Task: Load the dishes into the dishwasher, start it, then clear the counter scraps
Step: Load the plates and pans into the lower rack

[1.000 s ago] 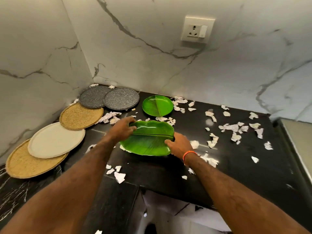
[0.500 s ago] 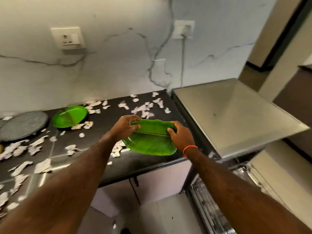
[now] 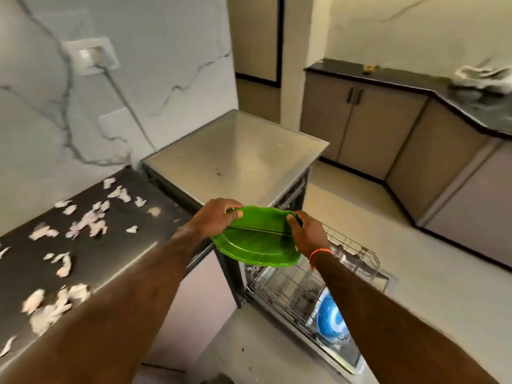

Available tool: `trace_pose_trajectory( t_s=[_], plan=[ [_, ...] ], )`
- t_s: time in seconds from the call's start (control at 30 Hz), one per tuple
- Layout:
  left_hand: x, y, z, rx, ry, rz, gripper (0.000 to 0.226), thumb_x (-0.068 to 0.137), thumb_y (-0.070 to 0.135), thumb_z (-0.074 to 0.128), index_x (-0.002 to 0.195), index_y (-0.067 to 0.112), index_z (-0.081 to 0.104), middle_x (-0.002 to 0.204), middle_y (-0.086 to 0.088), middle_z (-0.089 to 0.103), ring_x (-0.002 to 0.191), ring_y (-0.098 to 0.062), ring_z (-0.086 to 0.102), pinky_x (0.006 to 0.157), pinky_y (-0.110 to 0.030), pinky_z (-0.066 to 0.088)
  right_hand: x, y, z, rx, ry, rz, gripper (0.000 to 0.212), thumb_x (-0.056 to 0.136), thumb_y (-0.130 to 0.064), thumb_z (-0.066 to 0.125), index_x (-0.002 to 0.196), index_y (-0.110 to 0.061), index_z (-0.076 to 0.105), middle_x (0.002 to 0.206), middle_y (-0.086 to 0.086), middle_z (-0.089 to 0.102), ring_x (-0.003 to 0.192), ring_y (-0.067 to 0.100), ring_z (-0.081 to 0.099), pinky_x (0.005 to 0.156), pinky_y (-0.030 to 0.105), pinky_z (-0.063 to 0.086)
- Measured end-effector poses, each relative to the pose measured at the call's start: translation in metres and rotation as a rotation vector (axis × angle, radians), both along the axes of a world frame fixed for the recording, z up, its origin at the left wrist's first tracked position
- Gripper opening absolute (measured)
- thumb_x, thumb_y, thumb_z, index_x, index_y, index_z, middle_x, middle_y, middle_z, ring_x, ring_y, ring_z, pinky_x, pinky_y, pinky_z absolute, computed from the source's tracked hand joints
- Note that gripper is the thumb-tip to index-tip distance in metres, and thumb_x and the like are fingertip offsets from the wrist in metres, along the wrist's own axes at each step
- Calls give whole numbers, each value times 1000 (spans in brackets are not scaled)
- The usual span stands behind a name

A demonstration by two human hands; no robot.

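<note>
Curling round opposite rims, left hand (image 3: 214, 217) and right hand (image 3: 309, 234) grip glossy leaf-shaped plate (image 3: 257, 245).

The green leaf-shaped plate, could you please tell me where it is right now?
In the head view the green leaf-shaped plate is mid-frame, held by the left hand and right hand above the pulled-out dishwasher rack.

Torn pale scraps (image 3: 88, 221), apparently paper, lie scattered across the dark counter (image 3: 116, 253)
</note>
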State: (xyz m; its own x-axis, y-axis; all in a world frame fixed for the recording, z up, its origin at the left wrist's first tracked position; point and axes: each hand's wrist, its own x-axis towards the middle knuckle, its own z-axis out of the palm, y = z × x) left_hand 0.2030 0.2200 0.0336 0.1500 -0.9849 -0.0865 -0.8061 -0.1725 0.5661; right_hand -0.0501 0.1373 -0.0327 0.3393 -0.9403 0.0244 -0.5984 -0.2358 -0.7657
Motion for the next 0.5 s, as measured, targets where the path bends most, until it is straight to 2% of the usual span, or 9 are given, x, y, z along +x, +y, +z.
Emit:
trace_pose_trajectory(
  t_s=[0.1, 0.2, 0.3, 0.5],
  plan=[
    [-33, -35, -9, 48, -4, -111, 36, 89, 38, 55, 115, 22, 75, 107, 1, 76, 99, -18, 70, 90, -34, 52, -42, -10, -11, 34, 32, -77, 31, 101, -42, 51, 117, -21, 66, 108, 13, 73, 100, 34, 66, 81, 37, 50],
    [-66, -63, -22, 65, -25, -190, 28, 98, 25, 57, 123, 20, 70, 111, -4, 74, 99, -22, 69, 88, -35, 53, -78, -19, -20, 66, 57, -144, 31, 101, -42, 50, 117, -21, 66, 106, 12, 72, 98, 33, 66, 78, 35, 47],
    [-94, -87, -41, 104, -37, -264, 29, 104, 18, 52, 130, 17, 64, 109, -7, 72, 88, -22, 69, 76, -36, 56, -107, -27, -32, 103, 64, -205, 31, 102, -41, 49, 117, -20, 66, 104, 10, 72, 96, 32, 66, 80, 36, 50],
    [-125, -140, -81, 174, -27, -360, 25, 104, 15, 50, 125, 14, 64, 99, 1, 67, 82, -16, 65, 71, -31, 54, -137, -49, -66, 183, 86, -293, 32, 101, -45, 47, 112, -22, 65, 97, 7, 71, 86, 25, 66, 78, 39, 55]
  ],
)
